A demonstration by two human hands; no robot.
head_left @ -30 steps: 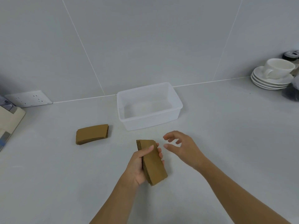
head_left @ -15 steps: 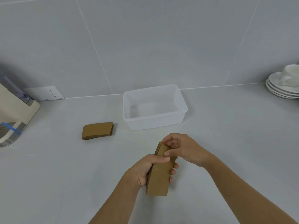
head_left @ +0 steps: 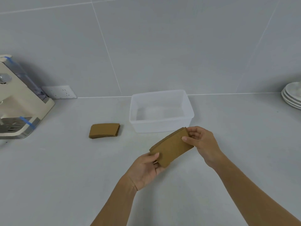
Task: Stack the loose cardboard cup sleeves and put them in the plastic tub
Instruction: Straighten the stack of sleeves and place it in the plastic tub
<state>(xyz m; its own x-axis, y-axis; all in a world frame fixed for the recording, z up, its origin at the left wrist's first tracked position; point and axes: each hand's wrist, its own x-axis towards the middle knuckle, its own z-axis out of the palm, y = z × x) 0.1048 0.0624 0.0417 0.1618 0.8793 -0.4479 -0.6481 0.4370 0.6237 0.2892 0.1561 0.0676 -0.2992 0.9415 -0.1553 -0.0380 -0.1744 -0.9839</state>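
Brown cardboard sleeves in a stack (head_left: 171, 146) are held above the tabletop (head_left: 65, 168), just in front of the clear plastic tub (head_left: 161, 110). The left hand (head_left: 145, 170) pinches the near end and the right hand (head_left: 201, 142) the far end, each grip closed on it. A second pile of sleeves (head_left: 104, 130) lies left of the tub.

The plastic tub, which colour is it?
The plastic tub is translucent white, seen in the head view.
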